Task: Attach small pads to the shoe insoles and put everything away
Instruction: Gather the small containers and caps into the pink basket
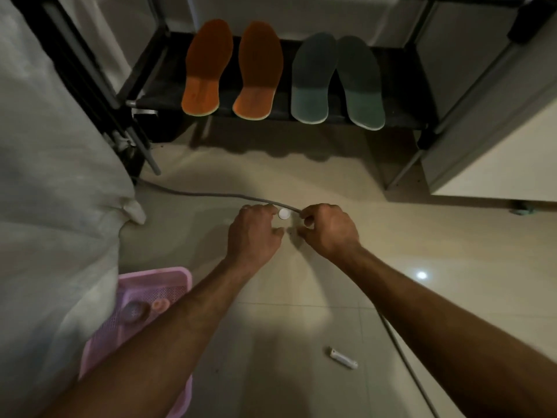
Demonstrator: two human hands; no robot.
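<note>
Two orange insoles and two grey-green insoles lie side by side on the black rack shelf ahead. Below them, over the floor, my left hand pinches a small round white pad at its fingertips. My right hand is close beside it with fingers curled at the pad's right edge; whether it grips the pad or a backing is unclear. A pink basket at lower left holds two more small pads, partly hidden by my left forearm.
A grey cable runs across the tiled floor just beyond my hands. A small white tube-like item lies on the floor at lower right. Grey fabric fills the left side; a pale cabinet stands at right.
</note>
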